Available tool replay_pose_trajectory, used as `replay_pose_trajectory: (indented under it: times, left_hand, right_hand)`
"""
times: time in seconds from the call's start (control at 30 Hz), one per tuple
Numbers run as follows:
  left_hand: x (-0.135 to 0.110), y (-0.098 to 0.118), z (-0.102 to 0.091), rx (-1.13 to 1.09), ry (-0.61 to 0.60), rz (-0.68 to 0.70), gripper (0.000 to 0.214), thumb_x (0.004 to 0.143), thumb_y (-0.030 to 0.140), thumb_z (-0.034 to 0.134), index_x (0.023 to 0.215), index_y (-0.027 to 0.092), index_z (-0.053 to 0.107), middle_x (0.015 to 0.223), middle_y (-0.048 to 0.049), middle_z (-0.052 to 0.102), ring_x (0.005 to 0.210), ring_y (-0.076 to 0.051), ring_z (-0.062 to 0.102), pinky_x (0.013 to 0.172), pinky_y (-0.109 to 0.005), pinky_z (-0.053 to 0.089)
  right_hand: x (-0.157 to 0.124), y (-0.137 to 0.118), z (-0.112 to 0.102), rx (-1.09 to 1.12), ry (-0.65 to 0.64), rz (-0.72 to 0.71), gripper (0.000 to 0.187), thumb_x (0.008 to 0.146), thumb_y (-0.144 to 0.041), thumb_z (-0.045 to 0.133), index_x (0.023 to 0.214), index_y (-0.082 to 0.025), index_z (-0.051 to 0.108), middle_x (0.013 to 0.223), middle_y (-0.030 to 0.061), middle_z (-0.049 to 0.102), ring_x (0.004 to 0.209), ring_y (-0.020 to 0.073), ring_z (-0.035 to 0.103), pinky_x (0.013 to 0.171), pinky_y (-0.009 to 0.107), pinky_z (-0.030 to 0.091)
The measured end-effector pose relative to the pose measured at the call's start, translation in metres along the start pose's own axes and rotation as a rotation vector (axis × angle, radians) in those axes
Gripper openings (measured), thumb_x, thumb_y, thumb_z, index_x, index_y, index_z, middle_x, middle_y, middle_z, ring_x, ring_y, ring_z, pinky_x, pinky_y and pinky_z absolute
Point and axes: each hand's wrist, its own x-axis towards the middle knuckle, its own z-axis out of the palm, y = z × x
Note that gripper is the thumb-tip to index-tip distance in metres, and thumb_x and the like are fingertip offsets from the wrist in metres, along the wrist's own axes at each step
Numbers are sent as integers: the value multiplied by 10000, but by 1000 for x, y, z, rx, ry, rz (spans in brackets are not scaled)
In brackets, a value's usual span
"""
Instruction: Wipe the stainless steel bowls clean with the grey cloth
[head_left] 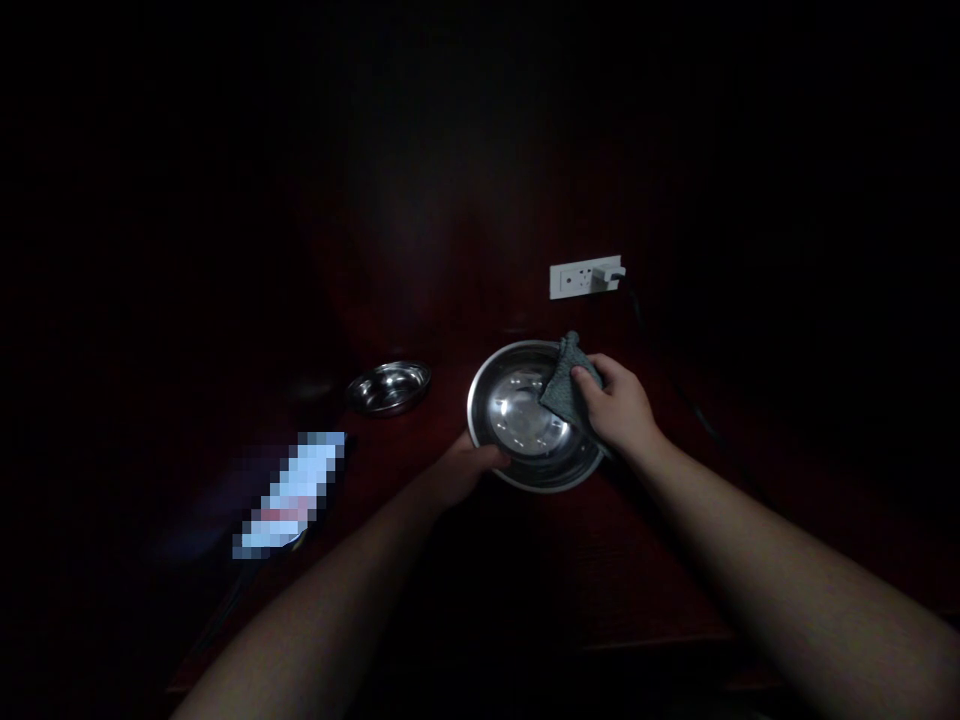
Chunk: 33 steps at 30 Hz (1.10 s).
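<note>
A shiny steel bowl (517,415) is tilted toward me, its inside showing. My left hand (469,468) grips its lower left rim, thumb over the edge and the other fingers hidden behind the bowl. In my right hand (622,405) is a grey-green cloth (568,385), pinched under the thumb and lying against the bowl's upper right rim and inner wall. Farther back on the left, a smaller, shallow steel bowl (388,390) sits upright on the dark red table, apart from both hands.
On the back wall is a white power socket (574,279) with a charger (609,273) plugged in and a dark cable running down to the right. A lit, blurred-out screen (292,495) lies at the left. The table's front edge (660,642) shows faintly; the surroundings are very dark.
</note>
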Motion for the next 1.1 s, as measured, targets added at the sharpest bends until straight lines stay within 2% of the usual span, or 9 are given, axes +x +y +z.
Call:
replay_pose_trajectory:
  times: [0.17,0.3,0.4,0.53,0.67,0.77,0.93,1.1]
  left_hand:
    - [-5,1,-3,43,23,-40,506,581,123,641,1086,135,608,893,-64,724,864,-253,653,796,-373,470]
    - [-9,-1,-8,60,14,-56,459,602,139,636,1060,125,617,913,-72,719,894,-256,646,807,-377,468]
    - [-9,-4,-5,43,-12,1,456,635,214,689,1074,126,609,959,-91,711,935,-272,642,847,-400,461]
    - [-8,-7,3,38,-21,127,609,673,367,728,1206,145,536,1055,-123,684,1035,-307,613,912,-437,442]
    - [-7,-3,4,103,99,246,767,688,375,728,1351,201,384,1218,-127,611,1172,-307,538,1001,-439,394]
    - [-7,-1,4,146,185,293,786,720,377,699,1389,243,309,1316,-111,540,1233,-289,489,1022,-413,384]
    - [-4,0,8,155,287,311,731,730,364,677,1365,232,340,1267,-99,564,1201,-283,509,1002,-400,396]
    - [-3,5,12,115,299,328,723,683,285,672,1342,218,381,1204,-82,605,1157,-296,534,970,-405,420]
  right_hand:
    - [1,0,-4,-37,-86,38,257,823,-415,501,879,-194,618,750,26,612,641,173,541,593,294,402]
    - [2,2,-5,-13,-169,32,259,824,-429,501,857,-195,609,744,27,607,655,175,551,591,289,408]
    - [3,4,-4,-3,-188,54,270,821,-442,501,846,-194,605,729,25,597,648,172,543,576,283,404]
    - [5,6,0,57,-152,67,284,807,-460,506,810,-187,586,711,20,576,640,165,522,558,274,395]
    - [4,8,7,90,-41,74,279,805,-460,493,742,-193,542,659,1,530,621,160,492,550,274,381]
    - [2,9,12,95,-10,85,265,815,-447,471,733,-199,517,654,-1,526,614,161,491,552,279,385]
    - [-2,10,18,50,-36,58,240,832,-436,438,785,-211,504,714,18,550,646,177,515,582,303,400]
    - [-4,6,17,3,-45,47,236,844,-436,421,756,-221,463,700,19,536,646,188,507,603,321,393]
